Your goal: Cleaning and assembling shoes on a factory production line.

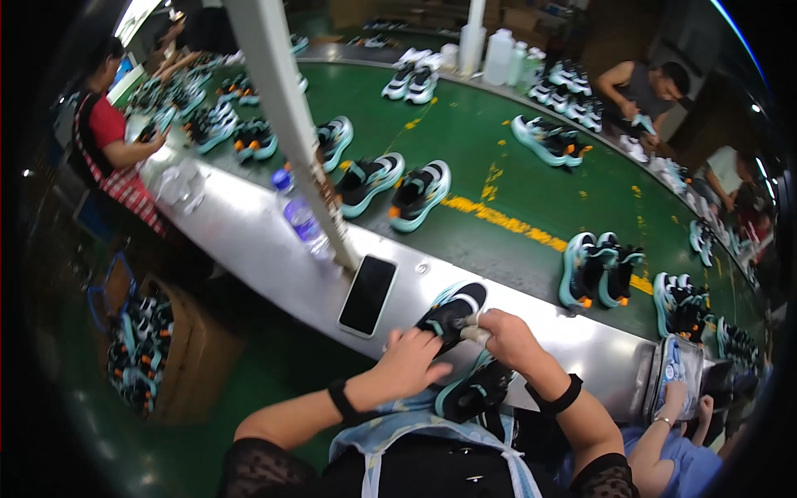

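A black sneaker (452, 314) with a pale blue sole lies on the metal ledge in front of me. My left hand (405, 365) holds its near left side, fingers curled over the upper and thumb sticking out. Over the shoe's right side, my right hand (508, 339) is closed in a pinch, with whitish covers on its fingertips. What the pinch grips is too small to make out. A second black sneaker (475, 392) rests closer to me against my light blue apron (390, 427), below both hands.
Left of the shoe, a phone (368, 295) lies by a white post (286, 116) and a plastic bottle (300, 214). Beyond the metal ledge (249, 212), pairs of sneakers (419, 195) stand on the green belt (465, 141). A shoe-filled carton (187, 357) sits lower left. Co-workers (652, 91) line the belt.
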Motion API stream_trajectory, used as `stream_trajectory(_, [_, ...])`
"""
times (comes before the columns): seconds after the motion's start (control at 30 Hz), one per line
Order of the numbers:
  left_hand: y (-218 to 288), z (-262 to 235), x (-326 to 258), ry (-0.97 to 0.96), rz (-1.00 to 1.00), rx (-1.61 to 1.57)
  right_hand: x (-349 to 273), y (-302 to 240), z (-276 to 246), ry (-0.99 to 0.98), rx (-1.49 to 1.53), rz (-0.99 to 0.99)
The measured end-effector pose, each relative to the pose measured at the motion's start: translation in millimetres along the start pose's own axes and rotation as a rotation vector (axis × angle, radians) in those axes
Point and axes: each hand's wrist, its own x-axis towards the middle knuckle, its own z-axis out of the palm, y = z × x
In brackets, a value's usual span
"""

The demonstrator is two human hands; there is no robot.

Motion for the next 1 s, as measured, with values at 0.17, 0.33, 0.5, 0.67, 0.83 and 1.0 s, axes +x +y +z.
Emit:
stream_trajectory(0.17, [5.8,-18.7,-1.5,-0.669,-0.197,-0.431,-69.3,-3.6,-25.8,-0.254,0.121,-0.001])
stream_trajectory(0.33, [-3.0,-42.6,39.7,-0.106,-0.230,-0.464,-107.8,-17.9,-22.1,-0.160,0.274,0.003])
stream_trajectory(0.5, [19.0,4.3,43.1,-0.309,0.017,-0.479,-124.9,-24.7,9.9,0.187,-0.037,0.102])
stream_trajectory(0.67, [15.0,1.8,58.6,-0.354,-0.027,-0.479,-124.2,-24.0,-10.6,0.131,0.282,0.071])
stream_trajectory(0.83, [5.6,-3.3,57.6,-0.507,-0.118,-0.734,-126.0,-24.8,18.6,0.275,0.012,0.209])
stream_trajectory(1.0, [14.3,2.7,51.6,-0.447,-0.026,-0.409,-130.0,-26.5,15.4,0.315,0.066,0.076])
